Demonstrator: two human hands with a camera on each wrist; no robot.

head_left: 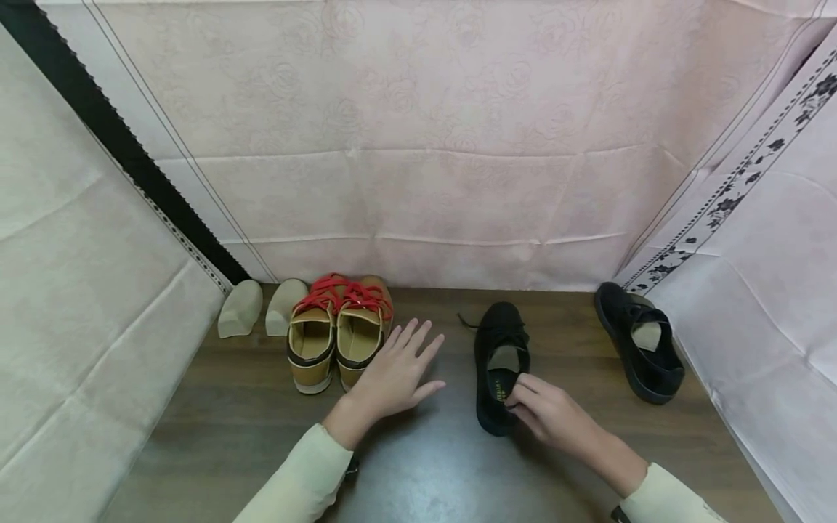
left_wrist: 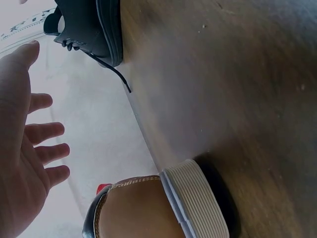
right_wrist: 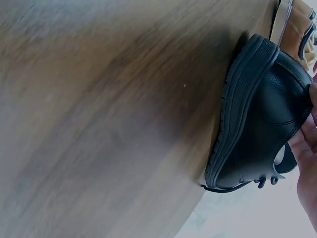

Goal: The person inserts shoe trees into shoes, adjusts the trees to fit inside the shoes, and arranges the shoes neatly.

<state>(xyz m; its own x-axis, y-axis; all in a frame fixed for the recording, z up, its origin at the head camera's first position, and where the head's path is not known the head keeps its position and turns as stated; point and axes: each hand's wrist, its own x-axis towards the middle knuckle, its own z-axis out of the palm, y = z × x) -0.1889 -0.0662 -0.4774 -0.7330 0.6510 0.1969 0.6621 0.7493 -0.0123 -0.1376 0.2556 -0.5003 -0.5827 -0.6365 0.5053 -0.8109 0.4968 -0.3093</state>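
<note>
Your right hand [head_left: 549,415] pinches the heel collar of the black lace-up shoe [head_left: 500,363] standing on the wooden floor [head_left: 418,465]; your left hand [head_left: 395,378] hovers spread and empty beside the tan shoes [head_left: 336,334].

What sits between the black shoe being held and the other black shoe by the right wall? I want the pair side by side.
Nothing visible. The right hand pinches the heel of the black shoe; only bare wooden floor lies between it and the other black shoe. The tan shoes stand on the opposite side, by the left hand.
</note>
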